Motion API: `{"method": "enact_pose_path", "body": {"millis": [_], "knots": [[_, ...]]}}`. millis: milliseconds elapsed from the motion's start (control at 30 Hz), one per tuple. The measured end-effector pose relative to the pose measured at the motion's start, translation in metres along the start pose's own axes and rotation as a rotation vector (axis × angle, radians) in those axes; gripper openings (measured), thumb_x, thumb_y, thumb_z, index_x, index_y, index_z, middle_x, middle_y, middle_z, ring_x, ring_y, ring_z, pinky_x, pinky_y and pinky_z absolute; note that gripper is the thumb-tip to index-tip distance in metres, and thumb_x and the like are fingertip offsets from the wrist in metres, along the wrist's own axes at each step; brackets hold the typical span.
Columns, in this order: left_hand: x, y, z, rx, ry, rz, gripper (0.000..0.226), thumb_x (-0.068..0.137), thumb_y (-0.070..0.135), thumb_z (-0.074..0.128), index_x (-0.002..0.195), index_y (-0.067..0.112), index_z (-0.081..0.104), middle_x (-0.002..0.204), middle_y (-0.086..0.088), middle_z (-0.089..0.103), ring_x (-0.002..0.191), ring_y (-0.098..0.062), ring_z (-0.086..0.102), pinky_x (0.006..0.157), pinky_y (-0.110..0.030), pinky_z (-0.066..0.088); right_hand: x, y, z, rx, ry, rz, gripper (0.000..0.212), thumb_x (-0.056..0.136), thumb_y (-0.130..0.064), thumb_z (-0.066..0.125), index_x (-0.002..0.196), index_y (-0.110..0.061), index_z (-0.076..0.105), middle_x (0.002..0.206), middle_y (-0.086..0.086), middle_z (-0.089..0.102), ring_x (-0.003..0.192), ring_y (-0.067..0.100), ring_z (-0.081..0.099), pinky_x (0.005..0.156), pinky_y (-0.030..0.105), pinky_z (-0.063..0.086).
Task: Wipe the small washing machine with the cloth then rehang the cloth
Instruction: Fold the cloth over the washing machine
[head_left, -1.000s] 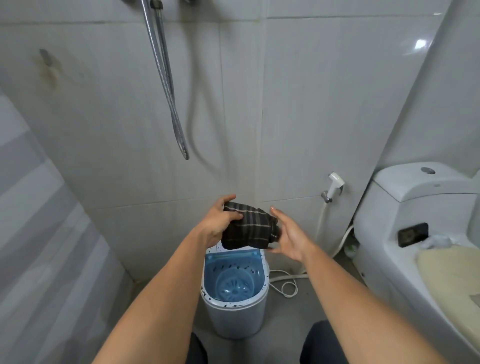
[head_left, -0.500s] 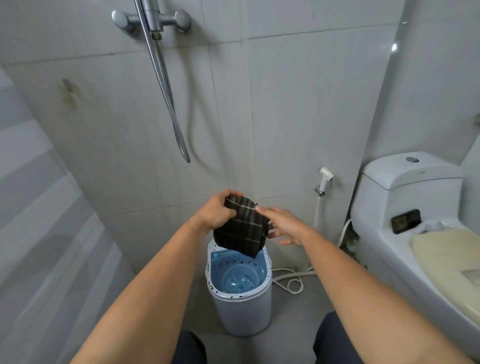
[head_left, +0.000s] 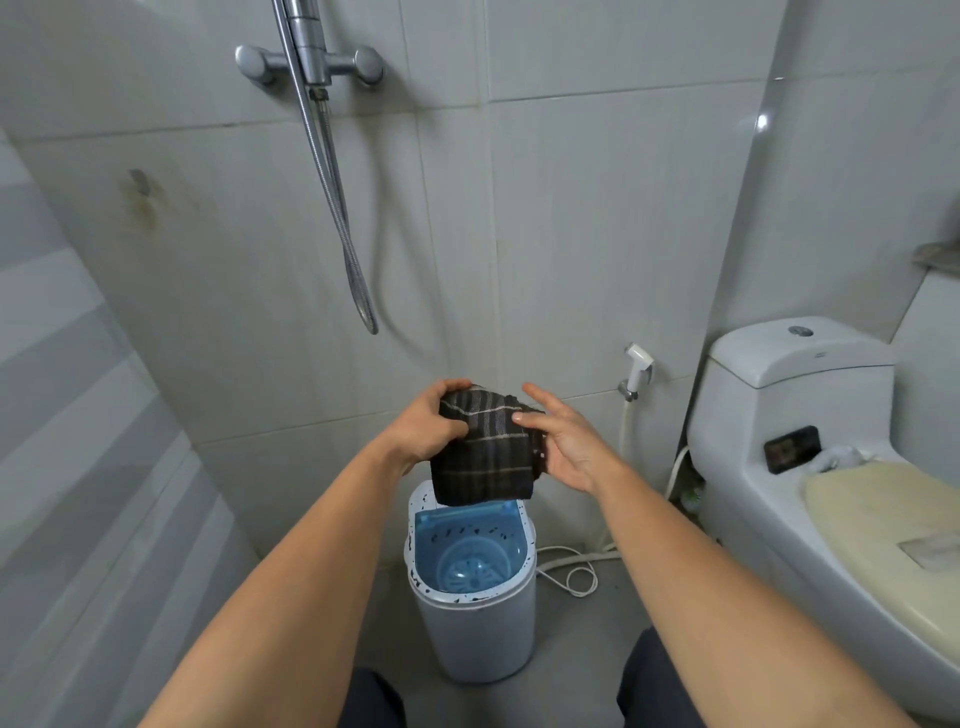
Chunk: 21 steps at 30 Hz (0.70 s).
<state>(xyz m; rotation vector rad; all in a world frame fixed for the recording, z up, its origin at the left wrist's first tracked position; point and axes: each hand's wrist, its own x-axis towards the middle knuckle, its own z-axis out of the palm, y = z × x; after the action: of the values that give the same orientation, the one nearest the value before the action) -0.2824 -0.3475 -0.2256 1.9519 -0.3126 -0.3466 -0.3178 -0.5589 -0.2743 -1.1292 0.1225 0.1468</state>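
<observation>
A small white washing machine (head_left: 478, 639) stands on the floor, its lid off, showing a blue tub with dark specks on the rim. Above it I hold a dark plaid cloth (head_left: 485, 452) folded into a pad. My left hand (head_left: 431, 421) grips the cloth's upper left edge. My right hand (head_left: 566, 441) touches its right side, thumb on the front face, fingers spread behind it. The cloth hangs in the air, apart from the machine.
A chrome shower mixer (head_left: 311, 62) with a hanging hose (head_left: 343, 218) is on the tiled wall ahead. A white toilet (head_left: 810, 467) with a cream seat cover stands at right, a bidet sprayer (head_left: 638, 366) beside it. A white cord (head_left: 571, 566) lies on the floor.
The view has tilted up, bringing the shower mixer into sight. The cloth has unfolded downward into a flatter pad, and my right hand has shifted from under it to its right side.
</observation>
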Motion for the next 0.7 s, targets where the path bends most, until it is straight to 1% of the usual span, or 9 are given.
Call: {"method": "enact_pose_path", "body": {"millis": [67, 133, 233, 300, 400, 467, 533, 600, 700], "knots": [[0.002, -0.002, -0.003, 0.165, 0.033, 0.011, 0.068, 0.085, -0.007, 0.059, 0.147, 0.017, 0.043, 0.130, -0.010, 0.061, 0.116, -0.026, 0.062, 0.100, -0.037, 0.054, 0.002, -0.008, -0.001, -0.224, -0.003, 0.061, 0.057, 0.084, -0.001, 0.076, 0.136, -0.020, 0.062, 0.111, 0.006, 0.077, 0.096, 0.020, 0.073, 0.082, 0.039, 0.059], [0.004, -0.003, -0.007, 0.289, 0.066, 0.018, 0.061, 0.086, -0.004, 0.061, 0.143, 0.014, 0.049, 0.127, -0.010, 0.065, 0.114, -0.025, 0.064, 0.102, -0.036, 0.052, 0.004, -0.016, -0.001, -0.484, 0.035, 0.090, 0.046, 0.081, -0.010, 0.082, 0.123, -0.022, 0.072, 0.104, -0.001, 0.077, 0.097, 0.016, 0.069, 0.087, 0.035, 0.055], [0.006, -0.004, -0.011, 0.432, 0.121, 0.057, 0.029, 0.089, 0.002, 0.063, 0.116, 0.013, 0.069, 0.104, -0.007, 0.073, 0.098, -0.023, 0.067, 0.086, -0.031, 0.052, 0.007, -0.025, 0.001, -0.814, 0.080, -0.004, 0.028, 0.080, -0.021, 0.085, 0.107, -0.017, 0.078, 0.085, -0.003, 0.071, 0.076, 0.009, 0.063, 0.068, 0.019, 0.048], [0.006, -0.005, -0.014, 0.469, 0.153, 0.079, 0.016, 0.090, 0.009, 0.067, 0.104, 0.016, 0.071, 0.090, -0.002, 0.070, 0.085, -0.020, 0.065, 0.076, -0.028, 0.047, 0.010, -0.030, 0.002, -0.891, 0.090, -0.078, 0.023, 0.081, -0.021, 0.085, 0.100, -0.012, 0.078, 0.077, -0.003, 0.069, 0.066, 0.006, 0.062, 0.060, 0.014, 0.047], [0.006, -0.008, -0.018, 0.447, 0.181, 0.085, 0.004, 0.090, 0.019, 0.072, 0.090, 0.017, 0.068, 0.074, 0.004, 0.064, 0.069, -0.015, 0.059, 0.066, -0.027, 0.043, 0.013, -0.033, 0.003, -0.863, 0.095, -0.147, 0.017, 0.080, -0.021, 0.083, 0.093, -0.012, 0.079, 0.079, 0.000, 0.069, 0.076, 0.011, 0.064, 0.076, 0.025, 0.049], [0.006, -0.010, -0.020, 0.353, 0.166, 0.076, 0.011, 0.091, 0.022, 0.072, 0.088, 0.014, 0.066, 0.078, 0.000, 0.066, 0.073, -0.014, 0.059, 0.063, -0.026, 0.042, 0.012, -0.033, 0.006, -0.797, 0.093, -0.186, 0.009, 0.081, -0.017, 0.078, 0.081, -0.008, 0.076, 0.079, 0.013, 0.068, 0.080, 0.013, 0.062, 0.077, 0.029, 0.050], [0.003, -0.009, -0.020, 0.175, 0.130, 0.044, 0.014, 0.093, 0.026, 0.070, 0.097, 0.012, 0.066, 0.094, -0.004, 0.072, 0.087, -0.016, 0.066, 0.073, -0.025, 0.048, 0.010, -0.033, 0.009, -0.699, 0.070, -0.186, 0.010, 0.083, -0.016, 0.074, 0.079, -0.007, 0.075, 0.085, 0.021, 0.068, 0.081, 0.014, 0.062, 0.081, 0.036, 0.053], [0.003, -0.010, -0.017, 0.016, 0.130, 0.011, 0.023, 0.094, 0.033, 0.066, 0.111, 0.017, 0.066, 0.108, -0.002, 0.074, 0.102, -0.018, 0.069, 0.090, -0.032, 0.053, 0.008, -0.029, 0.012, -0.495, -0.040, -0.074, 0.007, 0.081, -0.016, 0.079, 0.087, -0.014, 0.077, 0.087, 0.015, 0.074, 0.084, 0.021, 0.068, 0.086, 0.041, 0.054], [0.001, -0.013, -0.013, -0.108, 0.158, -0.015, 0.031, 0.093, 0.043, 0.065, 0.117, 0.022, 0.064, 0.113, -0.004, 0.073, 0.105, -0.022, 0.070, 0.098, -0.043, 0.054, 0.010, -0.020, 0.013, -0.340, -0.121, 0.052, 0.041, 0.080, -0.006, 0.082, 0.118, -0.004, 0.068, 0.108, 0.020, 0.073, 0.099, 0.032, 0.070, 0.095, 0.051, 0.055]]}}
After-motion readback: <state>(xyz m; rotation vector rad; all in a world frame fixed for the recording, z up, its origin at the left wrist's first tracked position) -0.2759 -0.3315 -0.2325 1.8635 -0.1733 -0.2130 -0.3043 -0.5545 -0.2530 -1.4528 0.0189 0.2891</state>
